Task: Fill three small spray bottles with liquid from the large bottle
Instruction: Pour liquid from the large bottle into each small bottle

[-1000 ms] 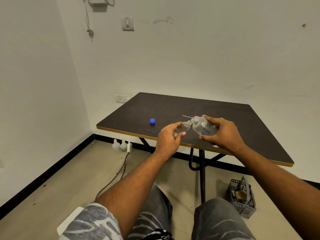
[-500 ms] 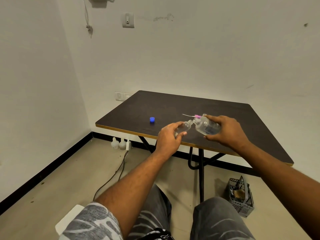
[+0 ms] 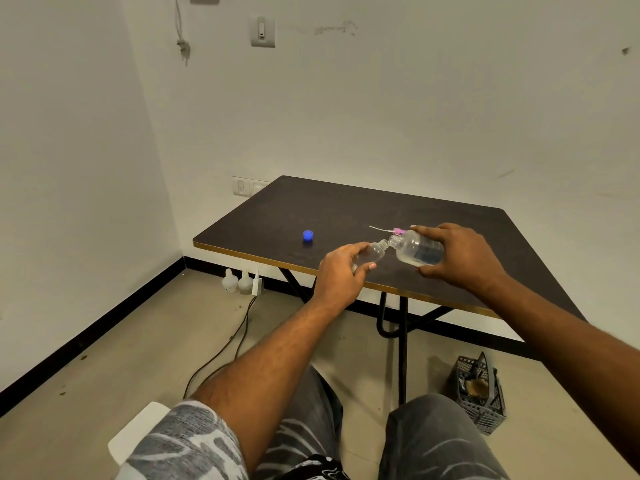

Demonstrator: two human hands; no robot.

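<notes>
A person's right hand (image 3: 462,258) grips the large bottle (image 3: 417,251) tipped on its side above the dark table (image 3: 346,209), its open mouth meeting the neck of a small spray bottle (image 3: 372,252) held between the curled fingers and thumb of the left hand (image 3: 341,271). A blue cap (image 3: 308,235) sits apart on the tabletop to the left, and a pink-tipped spray tube (image 3: 388,230) lies just behind the bottles

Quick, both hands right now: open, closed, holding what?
Left hand: grips the small bottle.
Right hand: grips the large bottle, tipped neck-first toward the small one.
</notes>
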